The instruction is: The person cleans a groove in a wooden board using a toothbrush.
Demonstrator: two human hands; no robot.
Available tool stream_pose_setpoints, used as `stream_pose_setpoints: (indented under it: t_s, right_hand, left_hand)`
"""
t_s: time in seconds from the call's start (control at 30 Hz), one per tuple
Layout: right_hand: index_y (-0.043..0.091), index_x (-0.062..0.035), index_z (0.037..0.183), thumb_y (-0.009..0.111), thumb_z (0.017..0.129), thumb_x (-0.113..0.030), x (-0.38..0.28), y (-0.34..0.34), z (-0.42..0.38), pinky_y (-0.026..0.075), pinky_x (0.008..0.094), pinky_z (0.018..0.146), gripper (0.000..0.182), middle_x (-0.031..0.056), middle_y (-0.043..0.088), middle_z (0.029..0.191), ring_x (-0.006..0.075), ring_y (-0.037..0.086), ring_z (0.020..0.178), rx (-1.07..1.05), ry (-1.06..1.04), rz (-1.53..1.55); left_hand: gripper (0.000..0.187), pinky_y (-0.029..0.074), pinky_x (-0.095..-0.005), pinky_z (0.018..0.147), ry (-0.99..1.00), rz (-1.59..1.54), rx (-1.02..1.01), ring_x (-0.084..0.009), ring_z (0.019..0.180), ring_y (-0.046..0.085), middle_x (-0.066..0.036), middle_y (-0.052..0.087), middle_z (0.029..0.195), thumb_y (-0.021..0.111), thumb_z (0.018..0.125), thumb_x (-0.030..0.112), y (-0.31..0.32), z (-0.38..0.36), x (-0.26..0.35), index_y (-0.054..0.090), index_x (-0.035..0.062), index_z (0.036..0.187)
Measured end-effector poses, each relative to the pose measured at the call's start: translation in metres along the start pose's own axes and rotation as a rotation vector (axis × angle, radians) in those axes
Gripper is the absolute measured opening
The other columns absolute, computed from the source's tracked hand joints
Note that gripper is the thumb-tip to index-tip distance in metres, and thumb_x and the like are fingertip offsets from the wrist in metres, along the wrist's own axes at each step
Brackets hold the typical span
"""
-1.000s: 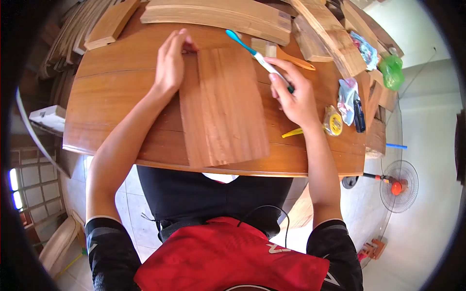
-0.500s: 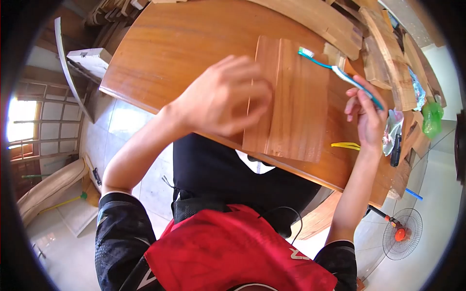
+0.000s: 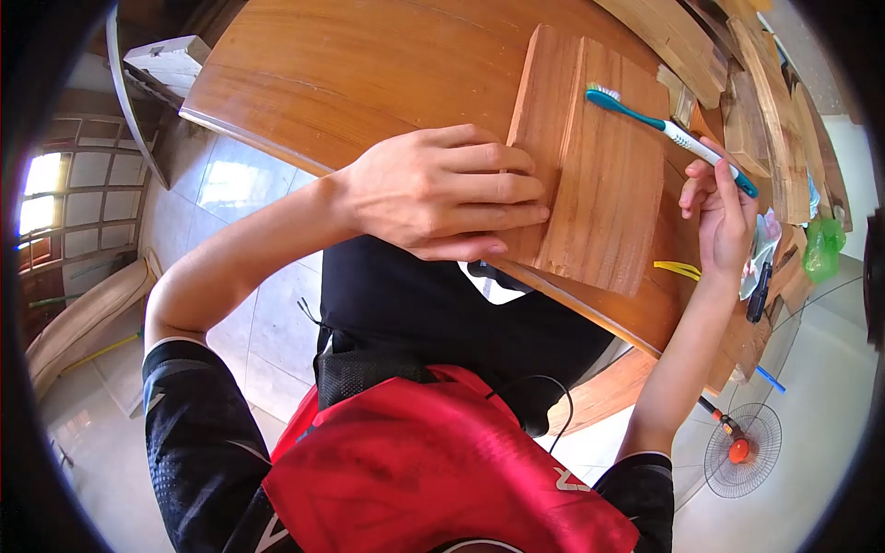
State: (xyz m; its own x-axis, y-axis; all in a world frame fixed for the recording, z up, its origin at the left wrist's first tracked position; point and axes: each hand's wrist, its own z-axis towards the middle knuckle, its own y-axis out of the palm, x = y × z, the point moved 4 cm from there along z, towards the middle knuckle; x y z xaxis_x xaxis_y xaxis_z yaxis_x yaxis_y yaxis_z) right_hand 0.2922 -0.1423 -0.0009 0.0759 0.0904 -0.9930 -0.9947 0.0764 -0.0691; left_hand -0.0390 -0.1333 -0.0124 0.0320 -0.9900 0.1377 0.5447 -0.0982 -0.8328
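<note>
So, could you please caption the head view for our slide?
Left hand at a wooden board, right hand holding a teal-and-white toothbrush.

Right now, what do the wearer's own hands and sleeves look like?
The left hand and right hand are ungloved, with no watch or wristband visible. The left sleeve and right sleeve are black, short, with thin pale edging; pale markings show on the left one.

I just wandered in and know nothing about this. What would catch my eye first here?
Probably the teal-and-white toothbrush, held in the right hand, its bristled head over a reddish-brown wooden board on the table. The left hand reaches across the board's left edge, fingers spread over it. Next come the bright red shirt front at the bottom and the orange-centred fan at lower right.
</note>
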Motion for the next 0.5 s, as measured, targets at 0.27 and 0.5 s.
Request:
stream_pose_setpoints:
  t_s: [0.27, 0.5]
  right_hand:
    - [0.063, 0.0062, 0.123, 0.054, 0.103, -0.024, -0.0031, 0.0048, -0.0016, 0.043, 0.0233, 0.051, 0.037, 0.0093, 0.069, 0.084, 0.0118, 0.059, 0.059, -0.002, 0.009, -0.02]
    - [0.063, 0.0053, 0.124, 0.054, 0.103, -0.024, -0.0062, 0.0048, -0.0034, 0.043, 0.0231, 0.051, 0.037, 0.0076, 0.066, 0.079, 0.0112, 0.058, 0.058, -0.005, 0.001, -0.035]
  left_hand:
    - [0.04, 0.053, -0.0383, 0.086, 0.026, -0.016, -0.039, -0.0265, 0.109, 0.06, -0.009, 0.06, 0.119, 0.06, 0.093, 0.042, 0.0001, 0.0078, -0.0021, 0.065, 0.0096, 0.116]
    - [0.039, 0.055, -0.0379, 0.086, 0.026, -0.007, -0.01, -0.0272, 0.11, 0.062, -0.01, 0.062, 0.121, 0.063, 0.091, 0.039, 0.003, 0.0038, -0.0002, 0.067, 0.0088, 0.115]
